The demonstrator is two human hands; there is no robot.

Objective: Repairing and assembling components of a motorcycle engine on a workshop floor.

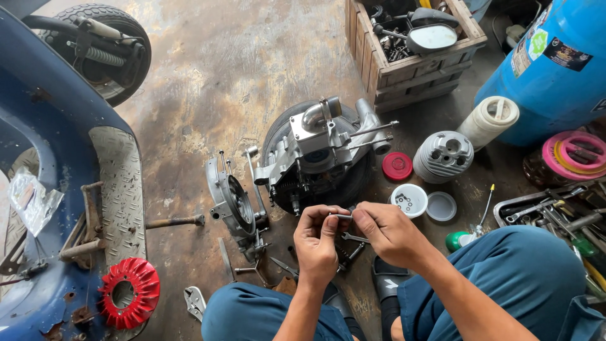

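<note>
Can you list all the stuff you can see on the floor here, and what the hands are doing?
engine block: one, silver, floor centre
engine side cover: one, silver, left of the engine
cylinder: one, grey, finned, right of the engine
small lid: one, red, beside the cylinder
cup: one, white, small parts inside
wooden crate: one, brown, top, holds a mirror
barrel: one, blue, top right
tool tray: one, dark, right edge
fan: one, red, on the blue scooter's footboard
scooter: one, blue, left
left hand and right hand: pinch one small metal rod together
</note>
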